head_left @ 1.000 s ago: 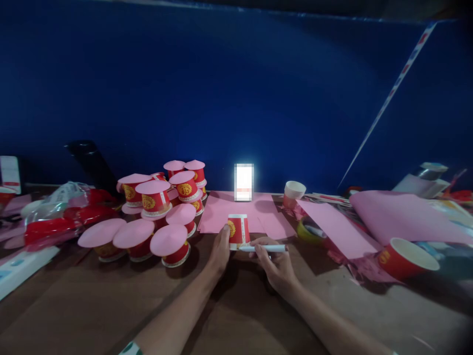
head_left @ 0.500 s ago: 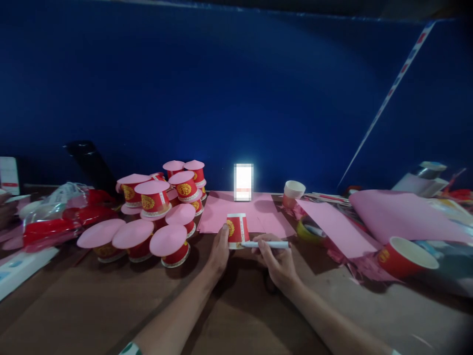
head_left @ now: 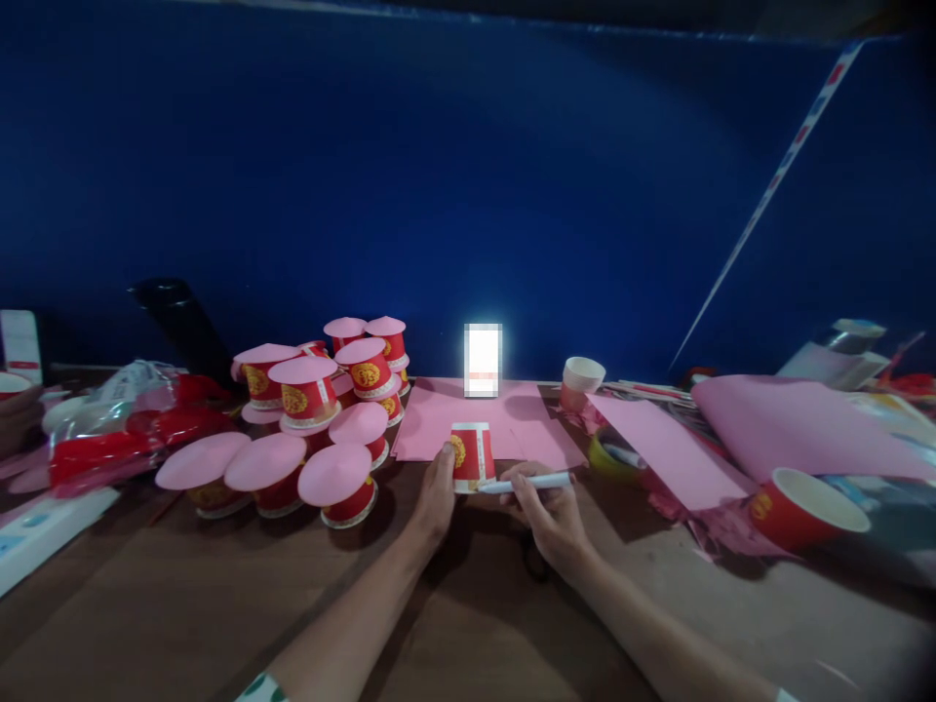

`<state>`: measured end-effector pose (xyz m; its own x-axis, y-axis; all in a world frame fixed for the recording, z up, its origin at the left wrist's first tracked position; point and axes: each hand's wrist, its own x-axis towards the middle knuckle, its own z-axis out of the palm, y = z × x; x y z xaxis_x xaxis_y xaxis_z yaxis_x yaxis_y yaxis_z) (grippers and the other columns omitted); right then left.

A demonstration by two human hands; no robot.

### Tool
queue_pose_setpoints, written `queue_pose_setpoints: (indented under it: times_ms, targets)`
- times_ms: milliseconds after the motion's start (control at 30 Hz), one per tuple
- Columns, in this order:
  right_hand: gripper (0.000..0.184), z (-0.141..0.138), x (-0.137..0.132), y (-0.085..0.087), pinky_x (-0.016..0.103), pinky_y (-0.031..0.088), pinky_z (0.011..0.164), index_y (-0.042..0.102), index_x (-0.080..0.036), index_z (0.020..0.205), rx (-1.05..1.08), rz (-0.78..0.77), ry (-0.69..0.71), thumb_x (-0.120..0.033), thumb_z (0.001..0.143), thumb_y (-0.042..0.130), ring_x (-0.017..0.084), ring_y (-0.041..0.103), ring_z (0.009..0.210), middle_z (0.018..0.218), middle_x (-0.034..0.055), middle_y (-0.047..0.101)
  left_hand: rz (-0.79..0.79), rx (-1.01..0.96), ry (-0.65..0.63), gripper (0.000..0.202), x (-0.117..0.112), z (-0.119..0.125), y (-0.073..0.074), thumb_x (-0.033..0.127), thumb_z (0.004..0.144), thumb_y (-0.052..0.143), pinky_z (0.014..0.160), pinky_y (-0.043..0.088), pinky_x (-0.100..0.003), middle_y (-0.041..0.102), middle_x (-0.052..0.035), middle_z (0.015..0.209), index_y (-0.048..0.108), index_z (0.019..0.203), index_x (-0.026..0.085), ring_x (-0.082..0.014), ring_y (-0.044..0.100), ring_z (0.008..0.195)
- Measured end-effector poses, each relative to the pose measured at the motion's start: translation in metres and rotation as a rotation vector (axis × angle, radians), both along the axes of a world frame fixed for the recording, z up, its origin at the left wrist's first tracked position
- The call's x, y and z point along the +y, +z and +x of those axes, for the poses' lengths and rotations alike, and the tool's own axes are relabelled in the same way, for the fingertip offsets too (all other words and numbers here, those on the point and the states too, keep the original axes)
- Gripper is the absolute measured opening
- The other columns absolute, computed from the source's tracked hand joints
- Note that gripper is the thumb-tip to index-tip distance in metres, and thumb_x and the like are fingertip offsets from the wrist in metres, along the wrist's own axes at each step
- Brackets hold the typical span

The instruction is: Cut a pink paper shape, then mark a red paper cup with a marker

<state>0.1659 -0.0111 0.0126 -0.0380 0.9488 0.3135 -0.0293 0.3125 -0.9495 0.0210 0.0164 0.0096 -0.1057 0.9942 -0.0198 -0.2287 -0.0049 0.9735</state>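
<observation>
An upside-down red paper cup (head_left: 472, 455) with a gold emblem stands on pink paper (head_left: 489, 419) at the table's middle. My left hand (head_left: 434, 497) is closed against the cup's left side, steadying it. My right hand (head_left: 548, 517) pinches a white pen (head_left: 525, 482), lying nearly level, with its tip at the cup's lower right rim.
A pile of red cups capped with pink paper discs (head_left: 307, 419) sits to the left. A bright phone screen (head_left: 483, 360) stands behind. More pink sheets (head_left: 790, 419), a red cup on its side (head_left: 804, 507), a white cup (head_left: 581, 382), a tape roll (head_left: 610, 456) and red packaging (head_left: 109, 429) lie around on the brown table (head_left: 182, 604).
The pen has shifted slightly up and round the cup's rim to the right, its far end tilting upward. The left hand and the cup have stayed put.
</observation>
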Motion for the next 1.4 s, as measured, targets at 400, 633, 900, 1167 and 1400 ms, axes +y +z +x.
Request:
queue_pose_setpoints:
  times_ms: [400, 633, 900, 1167, 1400]
  targets:
    - [0.019, 0.0, -0.001, -0.004, 0.019, 0.038, 0.044, 0.061, -0.018, 0.087, -0.04, 0.016, 0.017, -0.034, 0.085, 0.052, 0.013, 0.055, 0.059, 0.067, 0.0028, 0.06, -0.009, -0.026, -0.019, 0.043, 0.003, -0.001, -0.005, 0.057, 0.078, 0.043, 0.06, 0.041, -0.026, 0.057, -0.001, 0.064, 0.053, 0.068, 0.016, -0.0146, 0.049, 0.058]
    - [0.023, 0.0, -0.001, -0.001, 0.019, 0.037, 0.041, 0.061, -0.017, 0.085, -0.042, 0.014, 0.01, -0.038, 0.084, 0.053, 0.012, 0.053, 0.053, 0.062, 0.002, 0.059, -0.002, -0.038, -0.019, 0.046, 0.005, -0.001, -0.01, 0.058, 0.078, 0.041, 0.063, 0.042, -0.027, 0.06, -0.0023, 0.068, 0.055, 0.072, 0.016, -0.0154, 0.053, 0.062]
    - [0.025, 0.0, 0.0, 0.005, 0.023, 0.046, 0.052, 0.063, -0.017, 0.08, 0.013, 0.068, -0.046, -0.041, 0.082, 0.055, 0.015, 0.057, 0.06, 0.065, 0.0034, 0.062, 0.061, 0.021, -0.001, 0.046, -0.001, 0.0, -0.003, 0.059, 0.078, 0.042, 0.065, 0.044, -0.028, 0.065, -0.0039, 0.075, 0.06, 0.08, 0.016, -0.0178, 0.056, 0.067]
    - [0.022, 0.002, 0.001, 0.001, 0.019, 0.04, 0.044, 0.06, -0.017, 0.081, 0.038, 0.034, -0.014, -0.037, 0.084, 0.052, 0.01, 0.051, 0.052, 0.063, 0.0015, 0.058, 0.029, -0.025, 0.029, 0.043, -0.002, 0.001, -0.002, 0.055, 0.077, 0.047, 0.071, 0.044, -0.029, 0.067, -0.0044, 0.08, 0.062, 0.081, 0.015, -0.0185, 0.057, 0.075]
    - [0.021, 0.001, 0.002, 0.001, 0.02, 0.04, 0.047, 0.06, -0.017, 0.079, 0.055, 0.026, 0.004, -0.036, 0.085, 0.052, 0.011, 0.052, 0.055, 0.062, 0.0003, 0.057, 0.014, -0.03, 0.021, 0.044, -0.004, 0.001, 0.002, 0.054, 0.077, 0.047, 0.074, 0.045, -0.03, 0.067, -0.0053, 0.083, 0.063, 0.087, 0.014, -0.0195, 0.058, 0.078]
